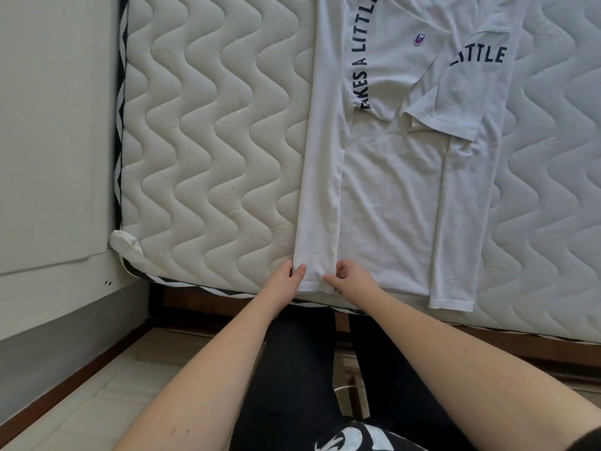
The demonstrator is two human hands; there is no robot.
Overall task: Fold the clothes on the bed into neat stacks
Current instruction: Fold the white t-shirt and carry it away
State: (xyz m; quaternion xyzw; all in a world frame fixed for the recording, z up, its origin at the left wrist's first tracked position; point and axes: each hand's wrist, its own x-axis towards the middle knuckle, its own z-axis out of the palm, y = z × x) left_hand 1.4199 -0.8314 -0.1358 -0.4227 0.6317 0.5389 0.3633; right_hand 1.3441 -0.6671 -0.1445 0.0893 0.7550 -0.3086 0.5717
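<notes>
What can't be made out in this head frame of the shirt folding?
- White T-shirt: its collar end is cut off by the top edge, so the printed words are incomplete.
- Small chest logo: too small to read.
- Left hand and right hand pinch the hem of the folded-in side panel; their fingertips under the fabric are hidden.
- Mattress: its right side runs past the frame edge, so any other clothes are unseen.

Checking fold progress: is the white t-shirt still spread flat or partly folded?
Partly folded. The white t-shirt has both side edges turned inward as long strips; left hand and right hand pinch the left strip's hem.
</notes>
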